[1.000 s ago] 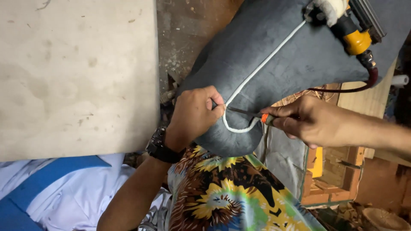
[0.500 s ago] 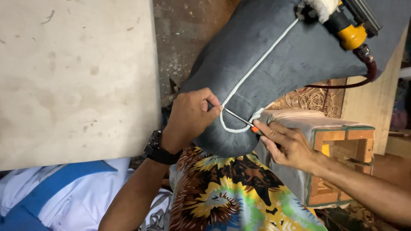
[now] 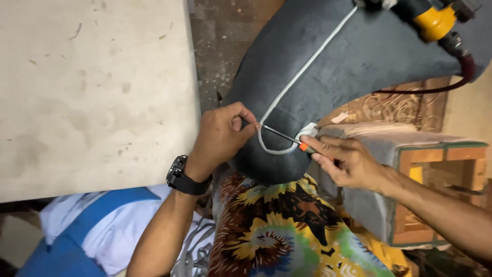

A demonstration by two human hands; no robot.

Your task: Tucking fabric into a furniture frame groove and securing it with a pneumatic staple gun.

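Presently, the left hand (image 3: 221,136) presses on the rounded end of a dark grey upholstered cushion (image 3: 359,56), its grip clenched on the fabric with thumb and forefinger pinching just beside the white piping (image 3: 302,77) where that cord loops back on itself. The right hand (image 3: 348,161) has its grip closed on an orange-handled screwdriver (image 3: 287,137), most of the handle hidden in the fingers, the thin metal shaft lying across the piping loop with its tip at the left hand's fingertips. The cushion rests over the person's lap, above a brightly patterned cloth (image 3: 287,231), with its far end running up and to the right. A yellow and black pneumatic tool (image 3: 435,20) with a dark red hose (image 3: 451,82) lies on the cushion's upper end, well apart from both hands. A fabric-covered wooden frame (image 3: 420,169) sits just beside the right hand, and a pale board (image 3: 92,87) lies to the left. In my judgement, the step is done well by keeping the shaft low and nearly flat against the fabric, working the tip close under the pinching fingers without pricking them, and holding the fabric taut so the piping keeps an even curve.
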